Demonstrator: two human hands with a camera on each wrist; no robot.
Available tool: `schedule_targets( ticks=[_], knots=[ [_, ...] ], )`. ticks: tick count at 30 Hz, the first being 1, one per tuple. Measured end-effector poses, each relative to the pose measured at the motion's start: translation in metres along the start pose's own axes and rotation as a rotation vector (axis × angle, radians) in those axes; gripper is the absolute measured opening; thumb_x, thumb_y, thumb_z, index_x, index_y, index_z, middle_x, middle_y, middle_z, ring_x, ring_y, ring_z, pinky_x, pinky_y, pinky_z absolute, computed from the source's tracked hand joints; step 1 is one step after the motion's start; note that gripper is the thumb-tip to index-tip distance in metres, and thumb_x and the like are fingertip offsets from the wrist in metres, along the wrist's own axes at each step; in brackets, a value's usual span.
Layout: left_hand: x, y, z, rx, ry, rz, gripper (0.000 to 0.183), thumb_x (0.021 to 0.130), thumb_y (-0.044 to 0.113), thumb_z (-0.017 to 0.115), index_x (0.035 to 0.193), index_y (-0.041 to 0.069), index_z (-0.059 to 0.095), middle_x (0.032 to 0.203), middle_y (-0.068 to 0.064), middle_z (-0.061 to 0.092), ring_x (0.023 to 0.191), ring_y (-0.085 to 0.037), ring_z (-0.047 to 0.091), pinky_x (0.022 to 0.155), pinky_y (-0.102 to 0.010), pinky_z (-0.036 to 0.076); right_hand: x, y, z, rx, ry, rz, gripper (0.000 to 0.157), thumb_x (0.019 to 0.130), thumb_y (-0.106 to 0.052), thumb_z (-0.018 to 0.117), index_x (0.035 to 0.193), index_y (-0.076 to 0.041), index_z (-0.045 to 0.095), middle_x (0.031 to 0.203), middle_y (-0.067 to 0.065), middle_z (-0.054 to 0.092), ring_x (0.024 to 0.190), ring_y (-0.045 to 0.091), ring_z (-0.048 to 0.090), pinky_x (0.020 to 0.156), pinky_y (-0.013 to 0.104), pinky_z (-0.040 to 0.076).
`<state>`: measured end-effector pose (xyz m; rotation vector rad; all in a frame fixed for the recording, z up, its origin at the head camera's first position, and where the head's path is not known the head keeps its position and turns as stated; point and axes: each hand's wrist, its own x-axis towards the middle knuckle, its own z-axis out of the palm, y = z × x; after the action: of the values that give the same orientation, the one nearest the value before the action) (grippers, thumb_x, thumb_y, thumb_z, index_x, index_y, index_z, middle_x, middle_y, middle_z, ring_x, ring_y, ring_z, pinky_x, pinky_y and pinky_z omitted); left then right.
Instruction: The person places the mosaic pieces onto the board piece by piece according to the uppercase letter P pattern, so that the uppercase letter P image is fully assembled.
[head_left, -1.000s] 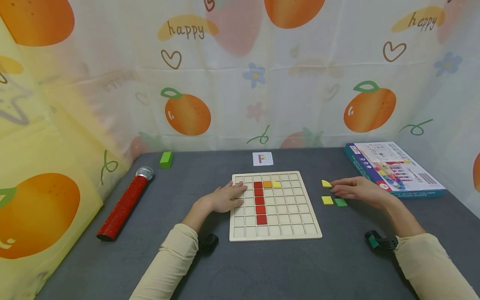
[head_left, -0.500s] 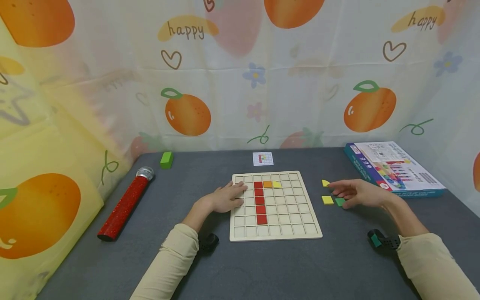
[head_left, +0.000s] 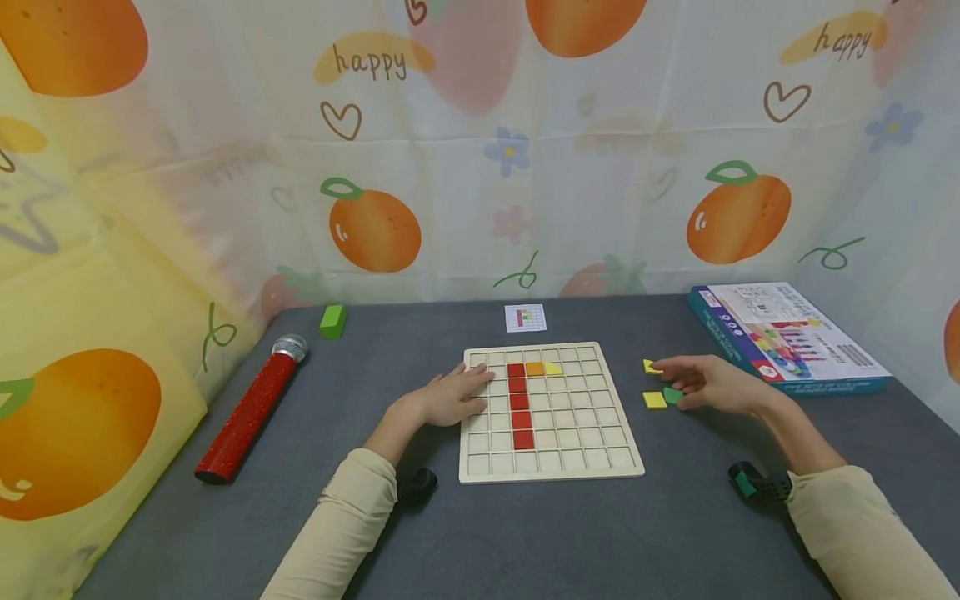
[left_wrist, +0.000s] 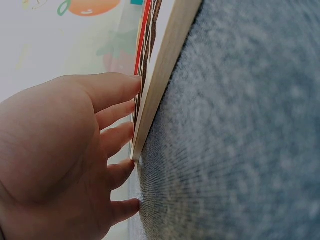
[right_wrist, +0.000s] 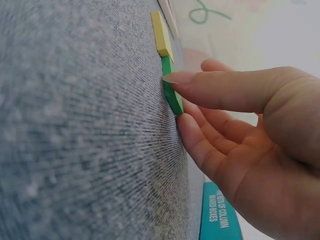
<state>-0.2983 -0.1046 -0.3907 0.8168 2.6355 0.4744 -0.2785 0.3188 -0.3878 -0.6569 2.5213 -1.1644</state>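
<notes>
A pale wooden grid board [head_left: 581,437] holds a column of several red tiles [head_left: 520,401], with an orange tile [head_left: 535,368] and a yellow tile [head_left: 553,369] beside the topmost. Fingers spread, my left hand [head_left: 452,397] rests on the board's left edge; the left wrist view shows its thumb [left_wrist: 117,90] at the rim. To the right of the board, my right hand [head_left: 716,384] pinches a green tile [head_left: 672,396] between thumb and fingers, low at the table. That tile lies against a yellow tile [right_wrist: 161,34]. Another yellow tile [head_left: 651,366] is partly covered by the index fingertip.
A small pattern card [head_left: 526,317] lies behind the board. A flat game box [head_left: 795,333] sits at the back right, close to the right hand. On the left are a red microphone [head_left: 255,408] and a green block [head_left: 332,321]. A printed curtain [head_left: 465,192] hangs behind the table.
My right hand has spread its thumb to the green tile and shifted it slightly left and back, turning it a little, up against the yellow tile. The left hand has stayed put.
</notes>
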Motion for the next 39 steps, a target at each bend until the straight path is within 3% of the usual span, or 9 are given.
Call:
schedule_targets(
  ticks=[9,21,32,39],
  knots=[
    [0.0001,0.0003,0.0003,-0.006,0.0,-0.003,0.054,0.101,0.026,0.047,0.151,0.01,0.03,0.156,-0.01,0.02,0.143,-0.034,0.007,0.109,-0.059,0.01,0.0015,0.0001,0.0007,-0.003,0.012,0.015,0.054,0.084,0.006,0.067,0.133,0.012,0.046,0.108,0.016,0.059,0.097,0.028,0.054,0.08,0.024,0.048],
    [0.0,0.0001,0.0007,-0.005,-0.002,-0.005,0.055,0.102,0.027,0.047,0.151,0.01,0.03,0.156,-0.009,0.019,0.143,-0.034,0.007,0.109,-0.059,0.01,0.0014,-0.0016,0.0014,-0.014,0.046,0.031,0.054,0.083,0.006,0.069,0.132,0.011,0.047,0.098,0.012,0.055,0.09,0.026,0.05,0.073,0.025,0.047],
    [-0.0011,0.0011,-0.0005,-0.008,-0.003,0.007,0.054,0.102,0.025,0.047,0.15,0.009,0.03,0.156,-0.011,0.019,0.143,-0.036,0.007,0.108,-0.059,0.011,-0.0001,-0.0003,-0.0001,-0.092,0.168,0.093,0.037,0.089,-0.005,0.066,0.124,0.006,0.058,0.089,0.008,0.058,0.083,0.024,0.052,0.068,0.028,0.048],
    [-0.0011,0.0004,-0.0003,-0.01,-0.003,0.008,0.054,0.102,0.026,0.046,0.151,0.009,0.03,0.156,-0.011,0.018,0.143,-0.035,0.006,0.109,-0.059,0.01,-0.0011,0.0001,-0.0015,-0.054,0.232,0.139,0.032,0.094,-0.016,0.064,0.121,0.002,0.062,0.1,0.011,0.063,0.09,0.026,0.058,0.075,0.034,0.053]
  ],
)
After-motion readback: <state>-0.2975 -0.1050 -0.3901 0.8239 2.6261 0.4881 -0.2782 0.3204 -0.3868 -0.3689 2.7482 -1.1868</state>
